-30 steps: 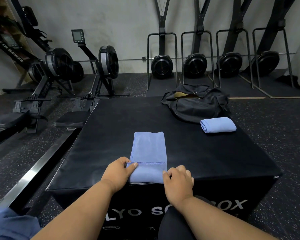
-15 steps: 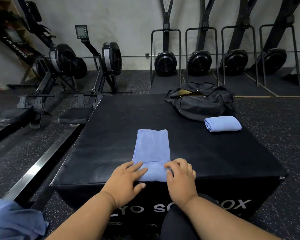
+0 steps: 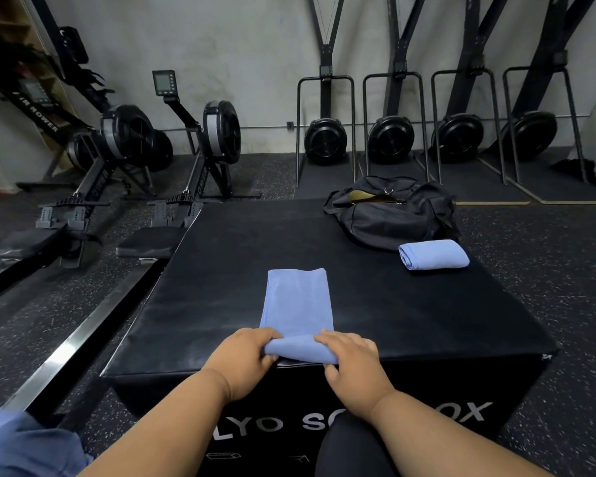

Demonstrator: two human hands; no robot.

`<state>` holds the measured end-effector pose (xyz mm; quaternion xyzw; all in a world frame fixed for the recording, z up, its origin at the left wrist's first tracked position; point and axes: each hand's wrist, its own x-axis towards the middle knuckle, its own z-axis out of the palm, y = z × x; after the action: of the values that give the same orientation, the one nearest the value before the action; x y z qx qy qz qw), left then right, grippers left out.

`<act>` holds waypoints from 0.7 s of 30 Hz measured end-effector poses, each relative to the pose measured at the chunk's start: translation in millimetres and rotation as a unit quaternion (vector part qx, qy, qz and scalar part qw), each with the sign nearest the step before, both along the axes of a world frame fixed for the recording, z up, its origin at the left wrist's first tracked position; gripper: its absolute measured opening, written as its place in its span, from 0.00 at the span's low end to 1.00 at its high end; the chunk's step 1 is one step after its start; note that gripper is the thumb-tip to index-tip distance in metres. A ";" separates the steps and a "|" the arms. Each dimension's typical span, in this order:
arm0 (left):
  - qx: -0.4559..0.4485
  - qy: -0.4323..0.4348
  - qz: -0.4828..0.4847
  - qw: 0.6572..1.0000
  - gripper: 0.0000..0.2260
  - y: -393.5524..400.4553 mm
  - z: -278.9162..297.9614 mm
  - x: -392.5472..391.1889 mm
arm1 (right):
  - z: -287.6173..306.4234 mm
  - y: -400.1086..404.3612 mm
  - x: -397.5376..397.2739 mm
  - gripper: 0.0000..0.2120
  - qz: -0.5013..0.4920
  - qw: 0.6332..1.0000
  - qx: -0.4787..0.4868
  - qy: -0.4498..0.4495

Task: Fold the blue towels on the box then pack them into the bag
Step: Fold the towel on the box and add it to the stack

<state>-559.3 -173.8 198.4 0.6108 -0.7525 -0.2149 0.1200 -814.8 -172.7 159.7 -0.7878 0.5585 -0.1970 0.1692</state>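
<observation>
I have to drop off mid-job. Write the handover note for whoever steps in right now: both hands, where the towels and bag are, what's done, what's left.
Left hand and right hand each grip the near end of the long towel, which is rolled or folded over at the front edge of the box.
A second towel lies finished by the bag, at the far right of the box top. The bag's top gapes open; nothing blue shows inside.
Done: one towel folded.
Left: finish this towel, then pack both. More blue cloth lies at lower left, off the box; whether it belongs to the job is unclear.
</observation>
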 end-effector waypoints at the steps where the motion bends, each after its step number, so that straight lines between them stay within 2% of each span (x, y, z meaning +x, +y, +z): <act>1: 0.010 0.006 0.004 1.000 0.08 1.8 2.8 2.3 | 2.9 1.9 -0.1 0.24 0.000 1.000 0.003 -0.021; 5: 0.040 0.056 0.035 0.997 0.03 12.9 10.0 13.7 | 3.5 8.6 -0.8 0.11 -0.020 0.992 0.030 -0.120; 8: 0.054 0.133 0.082 0.986 0.05 18.1 11.9 19.5 | 4.0 7.4 2.3 0.08 -0.080 0.961 0.080 -0.252; 10: 0.061 0.174 0.119 0.976 0.06 16.6 11.1 18.9 | 6.7 4.8 7.0 0.04 -0.104 0.944 0.110 -0.295; 14: 0.052 0.178 0.190 0.964 0.10 8.5 5.6 10.0 | 9.5 -1.2 12.0 0.12 -0.134 0.948 0.104 -0.270; 18: 0.051 0.150 0.227 0.961 0.12 6.7 -2.1 4.2 | 6.2 -5.8 16.4 0.13 -0.145 0.964 0.097 -0.202; 21: -0.057 0.087 0.205 0.973 0.11 13.9 -6.4 4.3 | 4.3 -9.0 16.9 0.14 -0.145 0.971 0.091 -0.164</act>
<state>-555.0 -159.8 192.0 0.7230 -0.6090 -0.1948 0.2615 -797.9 -181.7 164.0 -0.6364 0.6470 -0.2945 0.2993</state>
